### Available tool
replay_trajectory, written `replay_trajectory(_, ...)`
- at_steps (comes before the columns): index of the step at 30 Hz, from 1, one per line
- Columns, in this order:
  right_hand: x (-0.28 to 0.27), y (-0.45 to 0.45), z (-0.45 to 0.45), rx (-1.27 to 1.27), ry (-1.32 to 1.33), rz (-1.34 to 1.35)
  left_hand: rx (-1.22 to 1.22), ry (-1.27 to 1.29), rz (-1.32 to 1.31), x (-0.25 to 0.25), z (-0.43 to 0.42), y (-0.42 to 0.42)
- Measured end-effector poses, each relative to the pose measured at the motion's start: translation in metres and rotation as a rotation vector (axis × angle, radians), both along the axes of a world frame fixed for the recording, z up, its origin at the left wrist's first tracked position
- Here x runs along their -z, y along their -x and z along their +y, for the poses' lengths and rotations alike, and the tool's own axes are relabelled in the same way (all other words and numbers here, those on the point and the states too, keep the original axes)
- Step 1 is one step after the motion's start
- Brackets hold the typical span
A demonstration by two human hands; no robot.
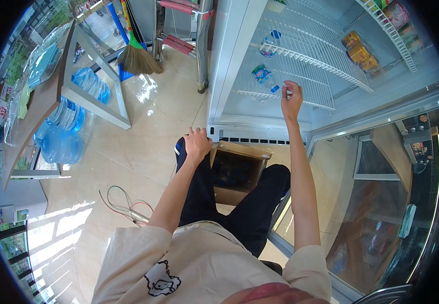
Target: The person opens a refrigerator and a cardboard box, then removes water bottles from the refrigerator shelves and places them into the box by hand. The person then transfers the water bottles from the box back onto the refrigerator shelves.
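Observation:
My right hand [291,99] reaches into the open fridge, its fingers curled just beside the blue cap of a small bottle [264,75] lying on a lower wire shelf [308,83]. Whether it holds anything is too small to tell. Another clear bottle with a blue cap [269,44] is on the shelf above. My left hand [197,144] rests on my left knee with its fingers bent over it. Between my legs an open cardboard box [240,196] sits on the floor, its contents dark and unclear.
Yellow-orange packs [360,51] are on the fridge's right side. The open glass door [361,218] extends to my right. Large blue water jugs [62,144] stand beneath the table [42,109] at left. A broom [139,58], a ladder [202,50] and cables [123,203] are nearby.

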State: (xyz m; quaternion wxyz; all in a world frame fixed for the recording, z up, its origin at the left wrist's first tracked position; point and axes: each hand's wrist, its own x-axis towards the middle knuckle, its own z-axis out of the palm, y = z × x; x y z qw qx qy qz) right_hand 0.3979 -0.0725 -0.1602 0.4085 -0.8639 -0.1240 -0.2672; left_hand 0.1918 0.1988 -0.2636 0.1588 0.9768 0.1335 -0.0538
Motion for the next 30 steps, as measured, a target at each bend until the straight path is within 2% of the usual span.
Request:
replay_trajectory(3,-0.01,0.005,0.018,-0.013,-0.029,-0.108,-0.002,-0.025,-0.032,0.004,-0.003,-0.001)
replay_trajectory(6,-0.013,0.006,0.046,-0.113,0.105,-0.115,0.001,-0.066,-0.075,0.006,-0.006,0.0)
replay_trajectory(9,-0.016,0.009,0.057,-0.042,0.138,0.16,-0.003,-0.044,-0.06,0.003,-0.005,0.0)
replay_trajectory(12,-0.026,0.004,0.041,-0.087,0.204,0.208,-0.013,-0.001,-0.02,-0.003,-0.001,-0.002)
replay_trajectory(15,-0.024,0.0,0.008,-0.086,0.46,0.034,-0.026,-0.016,-0.045,0.002,0.004,0.001)
replay_trajectory(19,-0.029,-0.002,-0.034,-0.125,0.469,0.061,-0.026,-0.029,-0.039,0.001,0.004,0.004)
replay_trajectory(20,-0.033,-0.002,-0.043,-0.095,0.483,0.151,-0.012,-0.024,-0.03,0.0,0.004,0.002)
replay_trajectory(24,-0.012,-0.012,-0.081,0.03,0.544,-0.071,-0.034,-0.031,-0.099,0.001,-0.001,0.001)
replay_trajectory(26,-0.005,0.002,-0.067,-0.008,0.487,-0.183,-0.021,-0.06,-0.1,0.004,-0.003,0.0)
replay_trajectory(30,-0.003,0.034,-0.03,-0.031,0.542,-0.147,-0.004,-0.08,-0.081,0.001,-0.005,0.0)
